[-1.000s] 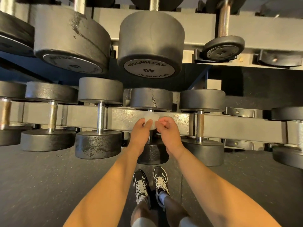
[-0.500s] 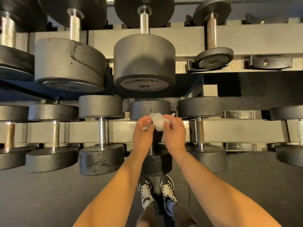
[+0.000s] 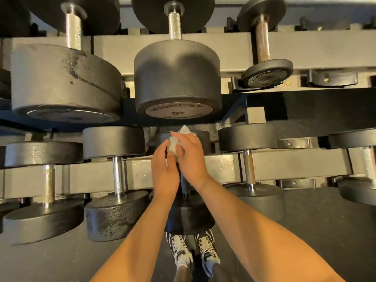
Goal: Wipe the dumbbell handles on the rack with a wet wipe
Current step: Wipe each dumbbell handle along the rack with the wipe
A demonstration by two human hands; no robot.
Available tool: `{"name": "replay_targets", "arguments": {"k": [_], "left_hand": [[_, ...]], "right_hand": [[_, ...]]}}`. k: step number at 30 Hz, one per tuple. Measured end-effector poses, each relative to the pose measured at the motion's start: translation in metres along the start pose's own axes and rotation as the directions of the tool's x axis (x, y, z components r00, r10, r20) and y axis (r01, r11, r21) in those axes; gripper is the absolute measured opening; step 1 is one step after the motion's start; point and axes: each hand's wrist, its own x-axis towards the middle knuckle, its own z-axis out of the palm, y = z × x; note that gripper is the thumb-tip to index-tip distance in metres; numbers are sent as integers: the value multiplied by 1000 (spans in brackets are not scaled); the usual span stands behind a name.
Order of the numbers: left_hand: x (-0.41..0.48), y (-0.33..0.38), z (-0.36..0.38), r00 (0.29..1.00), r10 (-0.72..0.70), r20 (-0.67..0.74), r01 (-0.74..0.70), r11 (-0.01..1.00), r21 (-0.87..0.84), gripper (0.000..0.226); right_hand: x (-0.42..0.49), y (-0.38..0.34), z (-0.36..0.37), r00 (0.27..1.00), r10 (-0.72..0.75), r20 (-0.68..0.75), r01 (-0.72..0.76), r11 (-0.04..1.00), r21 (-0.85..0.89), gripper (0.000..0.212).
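On the 2-tier rack (image 3: 325, 47), you face 3 whole dumbbells (image 3: 177, 78) above and 4 below, with more cut off at the edges. At the lower middle dumbbell (image 3: 189, 218), your left hand (image 3: 163, 174) and right hand (image 3: 190, 157) meet, each grip pinching the 1 white wipe (image 3: 173, 145) in front of its far head.

I note both bare forearms reaching forward and converging, wrists close, left hand (image 3: 164, 169) and right hand (image 3: 191, 159) fingertip to fingertip, right thumb and fingers pinching the wet wipe (image 3: 173, 147), left fingers curled against it, seemingly pinching too, though that grip is partly hidden.
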Motion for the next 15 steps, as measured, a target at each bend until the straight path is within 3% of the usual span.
{"name": "replay_targets", "arguments": {"k": [4, 9, 12, 15], "left_hand": [[-1, -7, -1, 993, 60, 100, -72, 991, 117, 46], [-1, -8, -12, 982, 51, 185, -79, 985, 151, 49], [1, -10, -19, 979, 17, 203, -41, 993, 111, 51], [6, -12, -24, 978, 14, 208, -28, 997, 66, 48]], "right_hand": [[5, -2, -3, 999, 34, -4, -34, 999, 1, 22], [-2, 12, -15, 924, 316, -213, -284, 944, 169, 22], [4, 10, -19, 874, 408, -263, -377, 912, 162, 24], [1, 7, -9, 929, 268, -254, -271, 962, 24, 25]]}}
